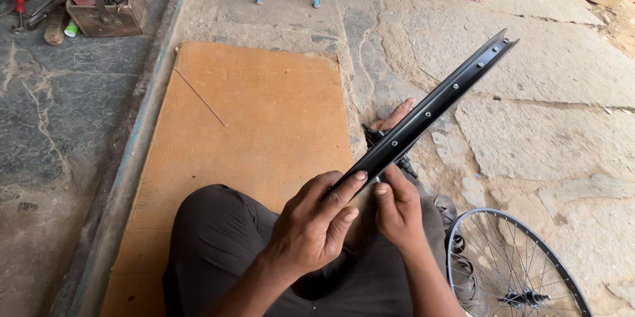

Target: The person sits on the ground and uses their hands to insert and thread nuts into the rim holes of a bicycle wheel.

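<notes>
Two hands are working close together over the person's lap. Far left, a wooden toolbox (106,1) is sitting on the floor, and a loose spoke (200,96) is lying on the orange board (264,105). The left hand (311,224) is closing its grip on the near end of the black rim (430,109), seemingly steadying it at a tilt. The right hand (399,208) is pinching something small just under the rim; what, I cannot tell. Lower right, a spoked wheel (512,264) is lying on the stone floor.
</notes>
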